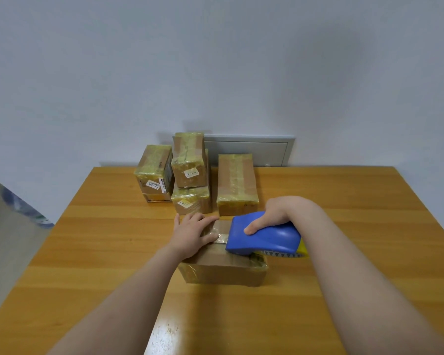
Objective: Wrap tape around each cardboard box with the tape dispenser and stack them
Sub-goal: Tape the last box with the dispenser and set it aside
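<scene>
A cardboard box [223, 271] lies in the middle of the wooden table [356, 226]. My left hand [194, 233] lies flat on the box's top left part, fingers pressing down a strip of clear tape [222, 233]. My right hand [274, 213] grips the blue tape dispenser [264, 235], which rests on the box's top right; the tape runs from it to my left fingers. A yellow tape roll [302, 248] shows at the dispenser's right end.
Several taped boxes stand at the table's far side: a stack of two [190, 175], a box [155, 172] to its left and a long box [237, 184] to its right. A grey wall panel [256, 149] is behind them.
</scene>
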